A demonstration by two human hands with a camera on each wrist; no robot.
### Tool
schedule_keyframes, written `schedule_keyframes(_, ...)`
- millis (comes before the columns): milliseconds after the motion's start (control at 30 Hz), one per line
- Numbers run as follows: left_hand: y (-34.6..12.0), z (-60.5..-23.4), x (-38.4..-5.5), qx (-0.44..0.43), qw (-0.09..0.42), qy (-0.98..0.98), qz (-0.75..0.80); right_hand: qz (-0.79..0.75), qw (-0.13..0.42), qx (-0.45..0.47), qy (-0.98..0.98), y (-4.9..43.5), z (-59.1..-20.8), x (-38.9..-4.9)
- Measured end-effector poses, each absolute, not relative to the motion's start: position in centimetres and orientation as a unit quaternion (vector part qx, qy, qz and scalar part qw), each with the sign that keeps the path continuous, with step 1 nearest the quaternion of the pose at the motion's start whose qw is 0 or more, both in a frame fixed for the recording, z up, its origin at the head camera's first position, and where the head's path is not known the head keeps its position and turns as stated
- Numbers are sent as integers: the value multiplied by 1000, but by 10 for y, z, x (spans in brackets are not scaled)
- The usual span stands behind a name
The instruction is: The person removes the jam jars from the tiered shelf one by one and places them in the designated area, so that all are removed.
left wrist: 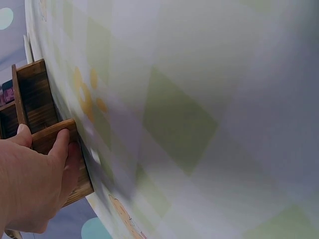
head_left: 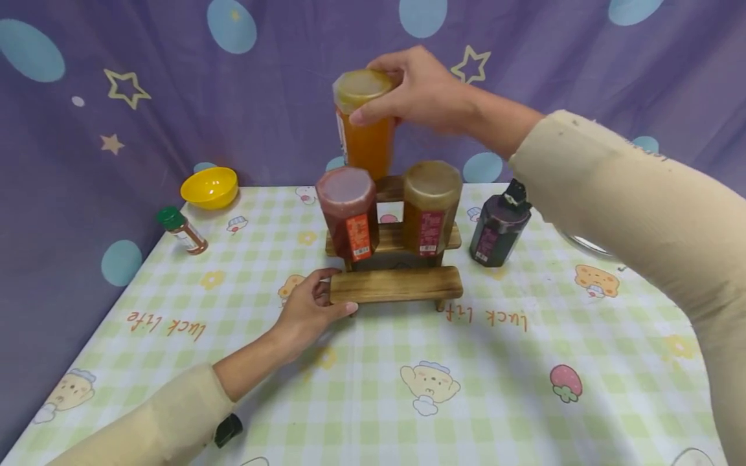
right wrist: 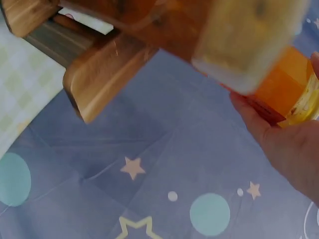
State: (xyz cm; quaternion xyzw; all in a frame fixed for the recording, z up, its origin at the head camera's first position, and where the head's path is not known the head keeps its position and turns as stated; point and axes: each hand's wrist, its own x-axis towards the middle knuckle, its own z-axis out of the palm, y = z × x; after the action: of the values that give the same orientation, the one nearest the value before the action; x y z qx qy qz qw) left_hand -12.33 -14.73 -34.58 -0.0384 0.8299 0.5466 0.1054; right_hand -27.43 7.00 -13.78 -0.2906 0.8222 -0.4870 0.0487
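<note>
At the back of the wooden rack (head_left: 396, 286): the right hand (head_left: 424, 92) holds the orange jar (head_left: 373, 145) by its upper part, thumb on the near side. The jar is upright at the top tier; its base is hidden behind the red jar (head_left: 348, 207), so I cannot tell whether it touches the wood.
Left end of the bottom tier: the left hand (head_left: 305, 312) grips the board, thumb along its front edge and fingers round the end.
Middle tier: the red jar stands on the left, the amber jar (head_left: 434, 197) on the right, with a gap between.
Handling the orange jar: it probably goes best held level, clear of the two lids in front, its base flat on the slat before the right grip loosens. The left grip should brace the rack without tugging it.
Jar labels: the red jar has an orange-red label, the amber jar a purple-red one; both show a barcode, but the print is too small to read. The dark jar (head_left: 498, 226) on the bench (head_left: 495, 382) has a purple label, also illegible. Only a sliver of the orange jar's label shows.
Cloth lettering: "luck life", twice, upside down.
</note>
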Motion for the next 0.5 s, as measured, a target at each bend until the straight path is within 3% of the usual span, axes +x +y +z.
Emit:
schedule_keyframes(167,-148,-345,-122,-41,108,830,546,-475,-2,-274,836,87,-128,-273)
schedule_keyframes(500,-149,-345,-122,-37,108,829,548,-529,-26,-208,822,126,-116,-268)
